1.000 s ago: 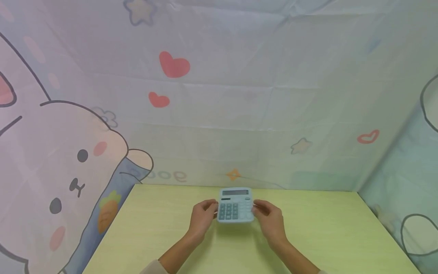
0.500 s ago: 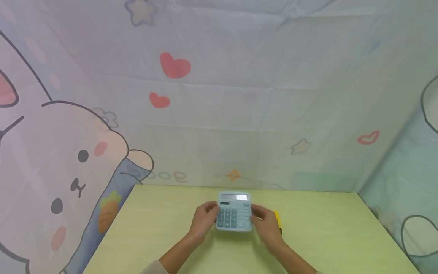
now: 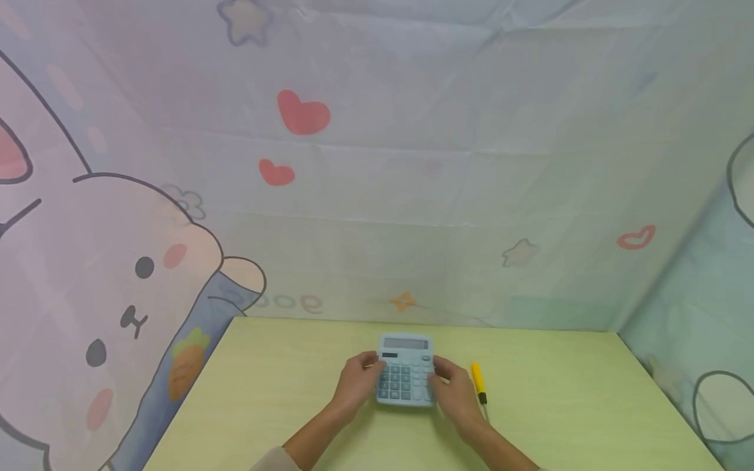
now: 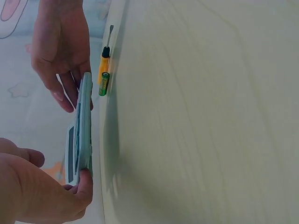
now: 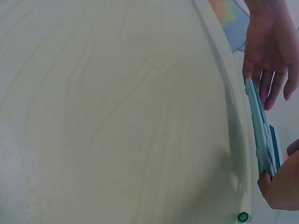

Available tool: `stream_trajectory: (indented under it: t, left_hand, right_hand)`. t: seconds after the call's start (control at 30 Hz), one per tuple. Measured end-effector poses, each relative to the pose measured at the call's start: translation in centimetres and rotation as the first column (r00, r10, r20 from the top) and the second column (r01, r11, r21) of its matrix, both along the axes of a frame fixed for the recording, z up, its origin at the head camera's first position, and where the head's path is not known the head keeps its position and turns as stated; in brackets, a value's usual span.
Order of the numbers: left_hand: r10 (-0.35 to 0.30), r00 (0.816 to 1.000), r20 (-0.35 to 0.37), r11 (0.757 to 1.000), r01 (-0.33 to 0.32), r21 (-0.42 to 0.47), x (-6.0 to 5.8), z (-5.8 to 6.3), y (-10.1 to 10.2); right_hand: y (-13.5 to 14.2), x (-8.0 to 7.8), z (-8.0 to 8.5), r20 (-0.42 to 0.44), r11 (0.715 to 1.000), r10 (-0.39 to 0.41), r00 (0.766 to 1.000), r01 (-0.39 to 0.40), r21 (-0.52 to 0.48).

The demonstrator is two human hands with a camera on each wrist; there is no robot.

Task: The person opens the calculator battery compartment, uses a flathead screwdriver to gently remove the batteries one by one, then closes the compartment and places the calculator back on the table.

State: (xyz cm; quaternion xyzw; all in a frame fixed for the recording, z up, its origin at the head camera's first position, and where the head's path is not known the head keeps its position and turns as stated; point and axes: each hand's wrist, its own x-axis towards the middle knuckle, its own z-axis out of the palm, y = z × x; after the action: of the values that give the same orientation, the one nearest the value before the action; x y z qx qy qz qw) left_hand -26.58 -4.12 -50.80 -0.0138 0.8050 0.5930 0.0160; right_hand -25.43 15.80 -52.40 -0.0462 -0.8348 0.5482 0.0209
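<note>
A pale blue calculator is held up above the table, its keys and screen facing the head camera. My left hand grips its left edge, thumb on the front side and fingers behind. The opposite edge is held by my right hand in a similar way. Edge-on in the left wrist view, the calculator stands between my left hand below and my right hand above. Its underside is hidden from the head camera.
Just right of my right hand, a yellow-handled screwdriver lies on the pale green table. Beside its handle in the left wrist view is a green battery. A printed cloth backdrop rises behind the table.
The calculator and both hands have come lower in the head view, toward me. My right hand has shifted left, uncovering the screwdriver on the table. Both hands still hold the calculator.
</note>
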Motion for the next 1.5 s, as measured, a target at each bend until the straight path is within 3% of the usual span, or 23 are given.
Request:
stream_trajectory:
  t: [0.43,0.9,1.23,1.5]
  left_hand:
    - [-0.051,0.998,0.041,0.999,0.051,-0.009,0.1,-1.1,0.2]
    - [-0.077,0.996,0.045,0.997,0.078,-0.007,0.4,-1.1,0.1]
    - [-0.095,0.994,0.050,0.993,0.098,-0.061,0.2,-0.9,0.1]
    - [-0.134,0.988,0.071,0.990,0.137,-0.045,0.3,-0.4,-0.1]
  right_hand:
    - [0.2,-0.2,-1.1,0.027,1.000,0.025,0.999,-0.025,-0.005]
    - [-0.2,-0.1,-2.1,0.026,0.998,0.005,1.000,-0.007,0.070]
    - [-0.4,0.4,-1.9,-0.007,0.996,0.052,0.999,-0.051,0.077]
    - [-1.3,0.8,-1.4,0.005,0.985,0.067,0.998,-0.067,0.159]
